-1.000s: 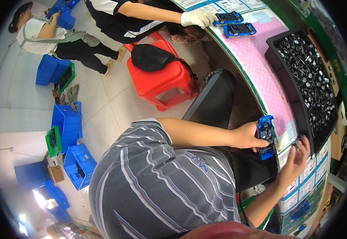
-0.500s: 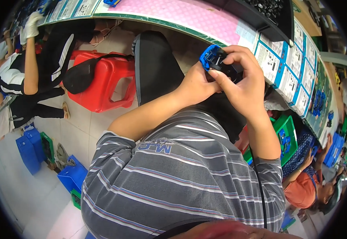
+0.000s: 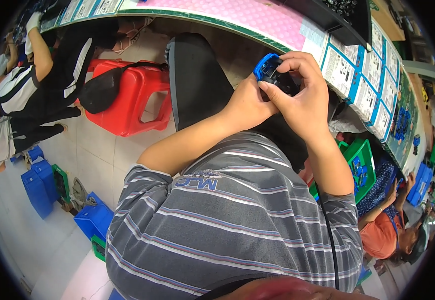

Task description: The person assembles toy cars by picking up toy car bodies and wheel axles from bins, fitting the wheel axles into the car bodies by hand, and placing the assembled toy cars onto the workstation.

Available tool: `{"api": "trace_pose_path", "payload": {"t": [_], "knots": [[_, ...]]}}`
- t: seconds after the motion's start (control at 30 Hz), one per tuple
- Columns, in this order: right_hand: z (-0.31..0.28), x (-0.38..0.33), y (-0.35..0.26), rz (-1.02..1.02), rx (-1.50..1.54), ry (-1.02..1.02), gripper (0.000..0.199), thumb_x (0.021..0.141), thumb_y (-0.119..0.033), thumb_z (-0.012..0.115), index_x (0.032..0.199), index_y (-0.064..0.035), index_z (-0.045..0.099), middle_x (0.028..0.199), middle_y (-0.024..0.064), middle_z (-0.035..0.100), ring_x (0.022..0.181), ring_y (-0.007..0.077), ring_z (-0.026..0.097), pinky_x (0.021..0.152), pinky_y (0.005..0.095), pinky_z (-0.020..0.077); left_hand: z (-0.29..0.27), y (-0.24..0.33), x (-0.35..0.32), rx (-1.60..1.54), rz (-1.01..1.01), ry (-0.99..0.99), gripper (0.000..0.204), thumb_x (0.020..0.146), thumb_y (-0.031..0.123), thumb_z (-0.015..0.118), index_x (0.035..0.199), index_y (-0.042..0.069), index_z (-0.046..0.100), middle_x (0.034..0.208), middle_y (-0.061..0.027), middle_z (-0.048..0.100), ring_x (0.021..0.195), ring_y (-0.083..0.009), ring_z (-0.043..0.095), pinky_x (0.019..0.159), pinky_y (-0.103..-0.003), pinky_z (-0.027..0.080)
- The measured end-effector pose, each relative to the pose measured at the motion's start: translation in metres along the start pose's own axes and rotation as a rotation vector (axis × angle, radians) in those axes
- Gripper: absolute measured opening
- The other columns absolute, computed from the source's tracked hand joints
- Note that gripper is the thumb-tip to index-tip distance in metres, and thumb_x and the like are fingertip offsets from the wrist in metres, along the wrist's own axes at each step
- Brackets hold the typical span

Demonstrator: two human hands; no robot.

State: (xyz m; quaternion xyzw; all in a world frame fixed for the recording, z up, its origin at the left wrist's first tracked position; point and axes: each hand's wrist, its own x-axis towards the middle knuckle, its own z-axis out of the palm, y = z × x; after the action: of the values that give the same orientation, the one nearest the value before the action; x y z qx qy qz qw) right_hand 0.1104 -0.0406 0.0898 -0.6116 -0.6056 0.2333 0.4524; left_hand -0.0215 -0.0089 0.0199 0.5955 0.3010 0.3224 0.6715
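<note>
While right fingers (image 3: 292, 62) curl, partly closed, on blue toy car (image 3: 263, 66)

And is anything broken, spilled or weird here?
Nothing looks spilled, and I see no damage on the blue toy-car part, though the person's fingers hide some of it. A bit odd: a black bag lies on the red stool, where someone could sit.

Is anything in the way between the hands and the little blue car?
Nothing visible. The left hand and right hand are both right at the blue car, covering part of it.
</note>
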Motion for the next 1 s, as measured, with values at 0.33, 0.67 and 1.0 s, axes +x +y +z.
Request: {"api": "trace_pose_path", "payload": {"t": [0.33, 0.67, 1.0], "knots": [[0.000, 0.005, 0.007, 0.016, -0.156, -0.049, 0.035, 0.066, -0.007, 0.085, 0.087, -0.0012, 0.058, 0.105, 0.0107, 0.061, 0.094, 0.0213, 0.060, 0.083, 0.0324, 0.0494, -0.004, 0.009, 0.003, -0.056, -0.201, -0.063, 0.041, 0.082, 0.007, 0.073, 0.118, 0.001, 0.055, 0.089, -0.0055, 0.066, 0.080, -0.0138, 0.065, 0.070, -0.029, 0.054], [-0.033, 0.008, 0.005, -0.115, -0.114, -0.141, 0.049, 0.069, -0.014, 0.085, 0.110, 0.0007, 0.064, 0.109, 0.0148, 0.064, 0.101, 0.0293, 0.064, 0.088, 0.0355, 0.0508, -0.007, -0.002, 0.006, -0.286, -0.151, -0.086, 0.027, 0.091, 0.015, 0.072, 0.111, 0.002, 0.059, 0.089, -0.0043, 0.067, 0.073, -0.0106, 0.066, 0.065, -0.026, 0.056], [-0.027, 0.005, 0.004, -0.246, -0.278, -0.106, 0.039, 0.072, -0.017, 0.083, 0.103, 0.0003, 0.066, 0.109, 0.0159, 0.065, 0.102, 0.0340, 0.063, 0.088, 0.0399, 0.0510, -0.017, -0.008, 0.006, -0.280, -0.114, -0.119, 0.021, 0.092, 0.007, 0.067, 0.110, -0.001, 0.059, 0.093, -0.0072, 0.066, 0.081, -0.0141, 0.067, 0.068, -0.029, 0.058]]}}
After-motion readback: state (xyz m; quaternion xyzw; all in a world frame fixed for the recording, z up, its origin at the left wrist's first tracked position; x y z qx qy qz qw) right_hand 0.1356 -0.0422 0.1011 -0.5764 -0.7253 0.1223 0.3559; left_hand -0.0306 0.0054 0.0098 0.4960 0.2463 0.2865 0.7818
